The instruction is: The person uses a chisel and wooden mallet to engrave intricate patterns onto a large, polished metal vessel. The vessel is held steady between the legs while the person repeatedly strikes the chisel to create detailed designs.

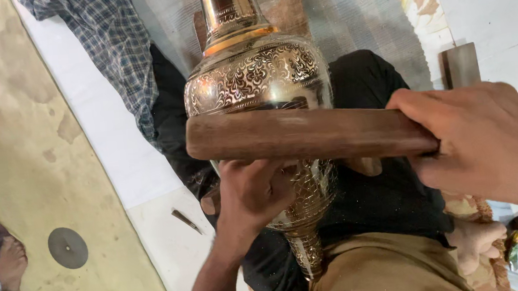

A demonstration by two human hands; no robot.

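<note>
Engraved brass vase (259, 82) lies across your lap, its patterned belly just beyond your left hand (252, 193) and its narrow foot running back toward you past that hand's wrist. Your left-hand fingers (269, 185) are curled tight against the vase's lower body; a small tool may sit inside that grip, but you cannot tell from here. Directly over those knuckles runs a wooden mallet (308, 134), a dark round bar lying crosswise and touching the vase's belly. Your right hand (486, 142) is clenched around the mallet's right end, fingers wrapped fully about it. Under the vase and below both hands is a black cloth (384, 197) spread over your tan trousers (385, 272). Left of your left fingers, on the white floor sheet (113, 147), lies a small pointed tool (186, 221). Farther out, beyond the fingers, the vase's shiny neck (226, 6) reaches away over a checked cloth (113, 45) and a grey mat (353, 10).
</note>
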